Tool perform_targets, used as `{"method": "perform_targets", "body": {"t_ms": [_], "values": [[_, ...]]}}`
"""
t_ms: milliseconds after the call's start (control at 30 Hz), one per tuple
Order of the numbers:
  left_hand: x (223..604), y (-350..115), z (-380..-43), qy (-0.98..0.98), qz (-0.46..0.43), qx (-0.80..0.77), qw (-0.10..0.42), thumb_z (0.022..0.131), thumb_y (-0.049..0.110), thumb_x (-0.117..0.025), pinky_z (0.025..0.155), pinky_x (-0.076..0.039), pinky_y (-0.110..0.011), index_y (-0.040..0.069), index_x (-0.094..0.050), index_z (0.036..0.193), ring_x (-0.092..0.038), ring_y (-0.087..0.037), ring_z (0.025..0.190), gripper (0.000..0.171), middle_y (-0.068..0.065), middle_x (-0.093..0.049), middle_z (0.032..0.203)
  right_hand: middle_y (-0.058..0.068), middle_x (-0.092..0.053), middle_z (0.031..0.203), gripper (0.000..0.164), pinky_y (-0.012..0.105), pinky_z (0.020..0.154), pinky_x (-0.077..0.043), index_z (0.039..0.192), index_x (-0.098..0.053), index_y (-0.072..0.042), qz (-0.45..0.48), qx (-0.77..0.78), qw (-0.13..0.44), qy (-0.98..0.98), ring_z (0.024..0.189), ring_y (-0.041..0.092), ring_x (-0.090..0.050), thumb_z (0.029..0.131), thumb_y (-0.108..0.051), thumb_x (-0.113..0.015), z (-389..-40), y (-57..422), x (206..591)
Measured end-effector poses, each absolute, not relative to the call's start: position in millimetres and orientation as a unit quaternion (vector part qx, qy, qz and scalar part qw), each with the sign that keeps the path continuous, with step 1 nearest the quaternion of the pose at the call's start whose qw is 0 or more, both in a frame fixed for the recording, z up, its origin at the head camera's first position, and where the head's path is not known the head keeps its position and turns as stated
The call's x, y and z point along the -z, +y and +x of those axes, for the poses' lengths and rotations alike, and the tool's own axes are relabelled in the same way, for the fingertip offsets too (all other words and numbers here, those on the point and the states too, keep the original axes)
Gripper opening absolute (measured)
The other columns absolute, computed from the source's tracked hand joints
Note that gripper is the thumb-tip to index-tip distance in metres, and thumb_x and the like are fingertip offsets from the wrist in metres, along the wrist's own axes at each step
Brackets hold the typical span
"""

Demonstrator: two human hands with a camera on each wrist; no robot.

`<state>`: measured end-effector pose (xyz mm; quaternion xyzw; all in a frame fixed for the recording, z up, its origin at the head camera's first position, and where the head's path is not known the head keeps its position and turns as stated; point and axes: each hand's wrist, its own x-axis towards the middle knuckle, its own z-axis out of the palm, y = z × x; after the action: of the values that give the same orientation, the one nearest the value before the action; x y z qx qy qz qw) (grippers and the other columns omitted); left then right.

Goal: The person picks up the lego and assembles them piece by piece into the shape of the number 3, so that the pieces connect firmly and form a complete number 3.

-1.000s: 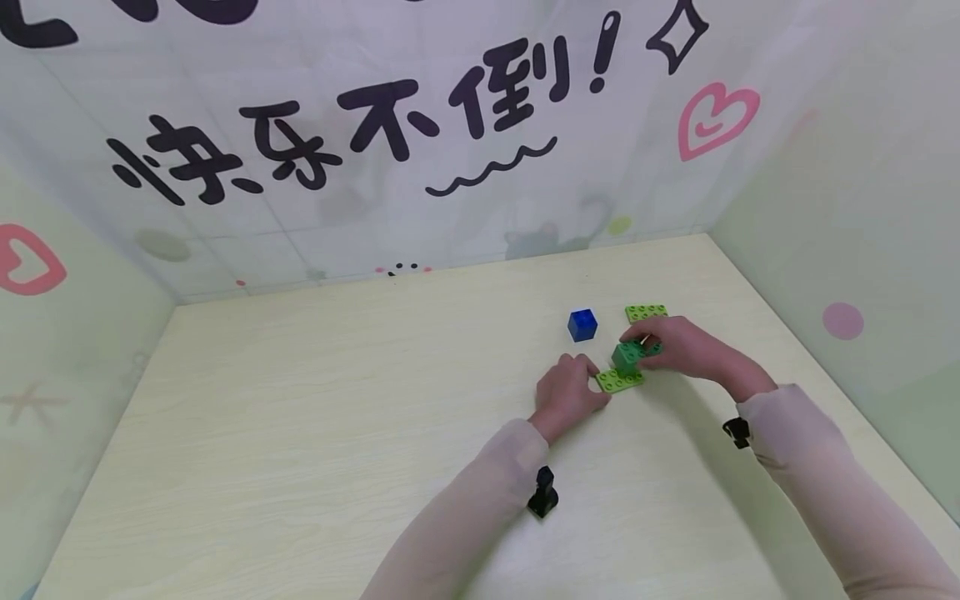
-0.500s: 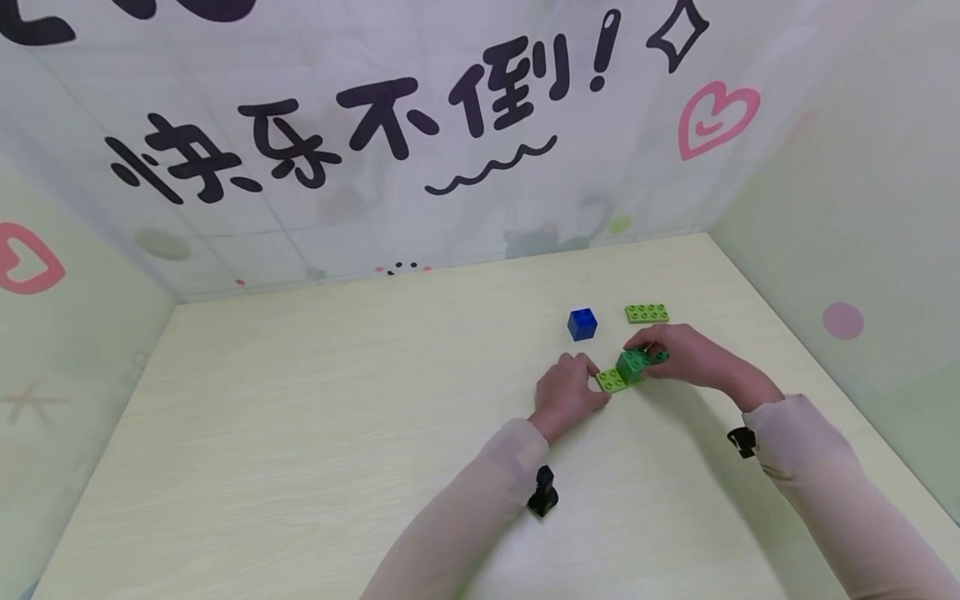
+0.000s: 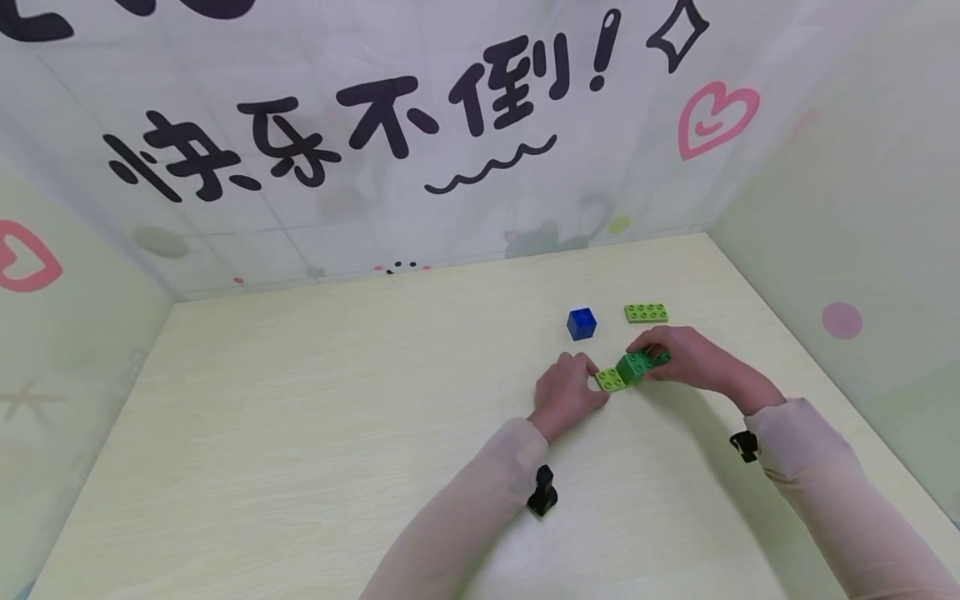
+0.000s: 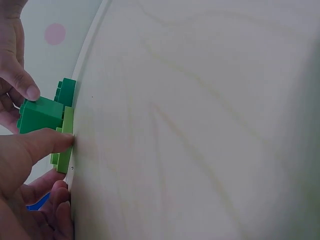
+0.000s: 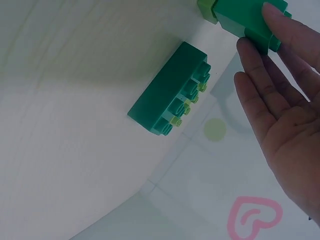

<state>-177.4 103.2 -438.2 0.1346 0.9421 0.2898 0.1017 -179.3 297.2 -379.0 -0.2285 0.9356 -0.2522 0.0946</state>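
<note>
In the head view, my left hand pinches a lime green building plate by its edges, low at the tabletop. A green building brick sits over the plate's right half, tight against its studs in the left wrist view. My right hand grips this brick with thumb and fingertips. The plate's left studs are uncovered. Close by the right hand, a second, longer green brick stands on the table, mostly hidden by the fingers in the head view.
A blue brick lies behind the hands, with another lime green plate to its right near the back of the table. Printed walls enclose the table at the back and sides.
My right hand has shifted slightly right and toward me, bringing the green brick onto the plate's right half. The far lime plate shows fully now. My left hand has stayed in place.
</note>
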Motion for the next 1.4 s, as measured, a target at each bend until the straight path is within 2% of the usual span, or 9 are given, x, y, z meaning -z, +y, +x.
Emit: {"method": "perform_targets", "body": {"t_ms": [500, 933, 1167, 1400], "values": [[436.8, 103.6, -175.4, 0.940, 0.140, -0.295, 0.100, 0.074, 0.032, -0.076, 0.052, -0.035, -0.023, 0.015, -0.063, 0.102, -0.045, -0.010, 0.064, 0.036, 0.005, -0.045, 0.080, 0.018, -0.061, 0.107, 0.038, 0.040, 0.076, -0.049, 0.108, -0.064, 0.002, -0.217, 0.261, 0.093, 0.936, 0.089, 0.025, -0.059, 0.072, 0.002, -0.074, -177.1, 299.8, 381.0], [437.4, 103.3, -176.9, 0.939, 0.144, -0.298, 0.096, 0.074, 0.032, -0.076, 0.052, -0.035, -0.023, 0.015, -0.063, 0.102, -0.044, -0.010, 0.063, 0.036, 0.005, -0.045, 0.080, 0.014, -0.064, 0.098, 0.039, 0.038, 0.073, -0.050, 0.107, -0.065, 0.005, -0.232, 0.269, 0.089, 0.931, 0.085, 0.023, -0.062, 0.069, 0.003, -0.075, -183.0, 302.2, 381.7], [436.8, 102.3, -177.3, 0.940, 0.145, -0.294, 0.093, 0.074, 0.031, -0.076, 0.052, -0.035, -0.023, 0.015, -0.063, 0.102, -0.045, -0.010, 0.064, 0.035, 0.004, -0.046, 0.080, 0.015, -0.065, 0.100, 0.040, 0.039, 0.074, -0.050, 0.107, -0.065, 0.006, -0.235, 0.267, 0.092, 0.930, 0.088, 0.025, -0.062, 0.068, 0.007, -0.074, -185.1, 300.1, 380.7], [436.8, 102.3, -176.8, 0.939, 0.147, -0.295, 0.099, 0.074, 0.031, -0.076, 0.052, -0.035, -0.023, 0.015, -0.062, 0.103, -0.045, -0.010, 0.065, 0.035, 0.004, -0.046, 0.081, 0.016, -0.065, 0.098, 0.038, 0.041, 0.074, -0.050, 0.107, -0.064, 0.008, -0.258, 0.258, 0.096, 0.926, 0.086, 0.025, -0.062, 0.070, 0.004, -0.074, -187.0, 298.3, 381.6]]}}
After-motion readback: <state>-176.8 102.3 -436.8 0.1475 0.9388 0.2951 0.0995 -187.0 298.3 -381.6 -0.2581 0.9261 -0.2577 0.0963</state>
